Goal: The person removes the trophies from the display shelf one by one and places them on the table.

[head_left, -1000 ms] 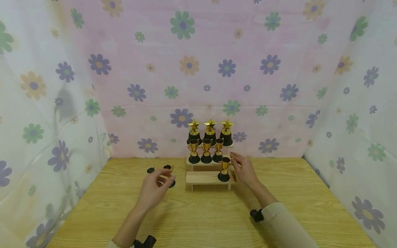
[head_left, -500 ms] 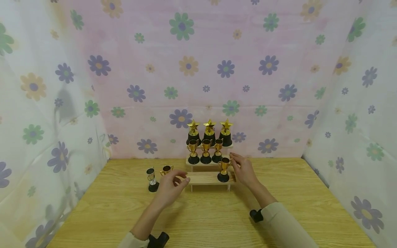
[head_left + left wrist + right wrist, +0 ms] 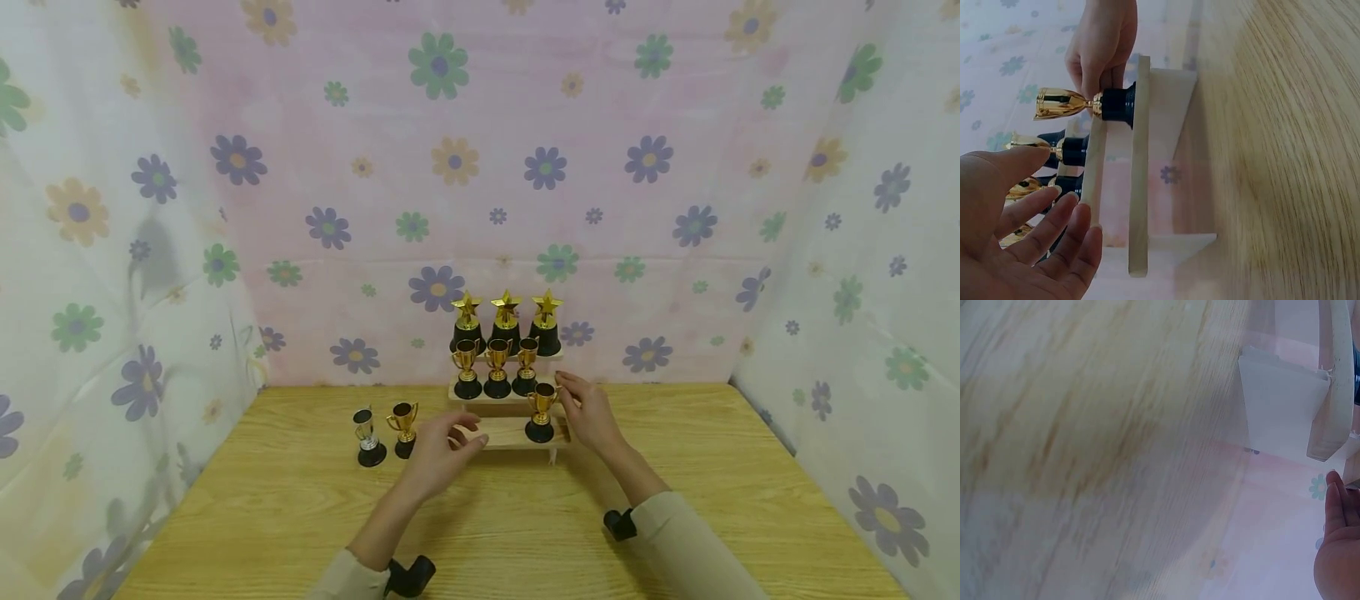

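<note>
A three-tier wooden display stand (image 3: pixel 498 432) bears small trophies with black bases. On its lowest tier, toward the right end, stands one gold cup trophy (image 3: pixel 542 408). My left hand (image 3: pixel 441 457) hovers at that tier's left end, fingers loosely bent and holding nothing; in the left wrist view the palm and fingers (image 3: pixel 1054 237) show beside the tiers. My right hand (image 3: pixel 595 417) is at the stand's right side, fingertips by the end of the middle tier, close behind the gold cup. Whether they touch the wood is not clear. A silver cup trophy (image 3: pixel 367 433) and another gold cup trophy (image 3: pixel 403 425) stand left of my left hand.
Three gold cups (image 3: pixel 497 358) line the middle tier and three star trophies (image 3: pixel 506 317) the top one. The wooden table (image 3: pixel 247 508) extends around the stand. Flowered cloth (image 3: pixel 337 150) hangs behind and at both sides.
My left hand has moved right, from in front of the loose gold cup to the lowest tier's left end, uncovering the silver and gold cups. My right hand stays in place.
</note>
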A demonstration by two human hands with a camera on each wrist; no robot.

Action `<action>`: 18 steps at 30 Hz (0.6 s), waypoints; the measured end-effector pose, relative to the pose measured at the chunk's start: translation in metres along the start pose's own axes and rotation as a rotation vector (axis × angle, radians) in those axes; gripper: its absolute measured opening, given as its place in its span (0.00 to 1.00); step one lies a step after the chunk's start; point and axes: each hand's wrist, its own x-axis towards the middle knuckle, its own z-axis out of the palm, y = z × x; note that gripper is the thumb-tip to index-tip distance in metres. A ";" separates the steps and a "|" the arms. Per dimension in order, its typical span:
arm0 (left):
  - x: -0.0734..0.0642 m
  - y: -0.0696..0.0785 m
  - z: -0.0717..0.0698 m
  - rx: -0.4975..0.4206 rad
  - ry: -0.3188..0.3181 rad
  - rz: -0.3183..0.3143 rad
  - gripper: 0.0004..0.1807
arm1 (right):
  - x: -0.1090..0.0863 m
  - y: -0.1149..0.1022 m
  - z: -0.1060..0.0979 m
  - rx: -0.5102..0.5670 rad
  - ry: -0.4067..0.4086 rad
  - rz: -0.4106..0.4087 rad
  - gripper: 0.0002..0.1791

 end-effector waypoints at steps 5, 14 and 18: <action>0.006 0.002 0.009 0.009 -0.014 0.008 0.17 | 0.000 0.001 0.000 -0.004 0.000 0.000 0.18; 0.018 0.004 0.029 -0.025 -0.054 0.033 0.23 | 0.000 0.003 0.001 -0.016 0.005 -0.013 0.18; 0.023 0.004 0.037 -0.059 -0.062 0.028 0.23 | 0.001 0.003 0.001 -0.024 0.007 -0.017 0.18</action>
